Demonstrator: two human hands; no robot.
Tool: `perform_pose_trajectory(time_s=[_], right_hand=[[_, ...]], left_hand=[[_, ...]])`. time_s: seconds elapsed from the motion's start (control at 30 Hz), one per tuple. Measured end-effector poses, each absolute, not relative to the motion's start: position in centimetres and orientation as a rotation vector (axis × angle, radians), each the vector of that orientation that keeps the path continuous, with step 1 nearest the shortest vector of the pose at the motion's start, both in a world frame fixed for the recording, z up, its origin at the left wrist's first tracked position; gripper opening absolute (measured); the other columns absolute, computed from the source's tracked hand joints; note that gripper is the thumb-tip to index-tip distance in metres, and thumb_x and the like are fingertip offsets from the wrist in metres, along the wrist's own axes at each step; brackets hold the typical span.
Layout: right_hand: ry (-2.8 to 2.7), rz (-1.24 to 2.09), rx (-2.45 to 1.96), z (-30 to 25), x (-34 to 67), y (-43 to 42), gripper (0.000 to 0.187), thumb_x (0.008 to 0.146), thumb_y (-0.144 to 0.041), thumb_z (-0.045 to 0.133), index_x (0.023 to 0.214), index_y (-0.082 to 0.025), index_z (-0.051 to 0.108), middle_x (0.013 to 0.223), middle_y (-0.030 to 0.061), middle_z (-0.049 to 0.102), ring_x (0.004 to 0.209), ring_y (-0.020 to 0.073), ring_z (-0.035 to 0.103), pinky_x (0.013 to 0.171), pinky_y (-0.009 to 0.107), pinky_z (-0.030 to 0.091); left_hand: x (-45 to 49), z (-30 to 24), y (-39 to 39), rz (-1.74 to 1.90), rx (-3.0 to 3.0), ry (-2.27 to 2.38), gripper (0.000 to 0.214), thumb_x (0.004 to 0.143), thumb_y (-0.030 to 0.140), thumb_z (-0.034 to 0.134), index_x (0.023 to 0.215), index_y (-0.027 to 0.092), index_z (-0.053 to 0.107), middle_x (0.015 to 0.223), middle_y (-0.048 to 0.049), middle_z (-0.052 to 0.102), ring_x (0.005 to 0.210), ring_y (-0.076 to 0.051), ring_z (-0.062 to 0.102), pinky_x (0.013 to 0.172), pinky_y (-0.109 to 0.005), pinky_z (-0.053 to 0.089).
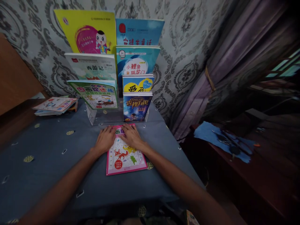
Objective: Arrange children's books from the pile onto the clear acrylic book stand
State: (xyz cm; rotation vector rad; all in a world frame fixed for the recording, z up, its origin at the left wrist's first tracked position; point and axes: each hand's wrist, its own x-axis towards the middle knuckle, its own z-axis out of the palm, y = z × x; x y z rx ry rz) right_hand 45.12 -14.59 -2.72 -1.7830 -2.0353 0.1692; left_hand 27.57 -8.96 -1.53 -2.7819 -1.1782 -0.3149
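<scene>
A pink-bordered children's book (126,159) lies flat on the table, its cover showing a fox and other animals. My left hand (106,137) rests on the upper left part of the cover, fingers stretched forward. On the upper right part lies my right hand (132,136), also flat, partly hiding the title. Just beyond the fingertips stands a clear stepped book rack (106,118). Its left side bears a green-edged picture book (98,97) in front; its right side has a dark blue book (137,107) in front.
Behind these stand a white-green book (93,67), a tall yellow book (67,28) and several blue ones. A book stack (55,105) lies at the table's back left. Right of the grey tablecloth (58,168), a dark red surface (248,178) holds a blue cloth (206,132) with tools.
</scene>
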Motion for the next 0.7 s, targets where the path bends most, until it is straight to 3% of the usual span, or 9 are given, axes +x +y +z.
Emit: perform_pose_trajectory(time_s=[0.53,0.7], right_hand=[[-1.831,0.204,-1.882,-2.9,47.2,-15.7,0.038,0.096,-0.033,0.056,0.131,-0.018,0.061,0.146,0.0147,0.056,0.139,0.0283,0.048,0.117,0.055,0.027],[-1.807,0.352,-1.697,-3.9,49.8,-15.0,0.035,0.093,-0.021,0.055,0.126,-0.016,0.065,0.138,0.0135,0.063,0.131,0.0237,0.056,0.112,0.044,0.039]], left_hand=[[27.3,-2.8,-8.4,-0.406,-2.818,-1.138,0.043,0.1,0.021,0.038,0.137,0.015,0.058,0.143,-0.0122,0.059,0.134,-0.028,0.053,0.108,-0.047,0.045],[27.3,-2.4,-8.5,-0.375,-2.813,-1.138,0.043,0.1,0.021,0.038,0.138,0.015,0.057,0.143,-0.0128,0.059,0.135,-0.028,0.052,0.108,-0.047,0.045]])
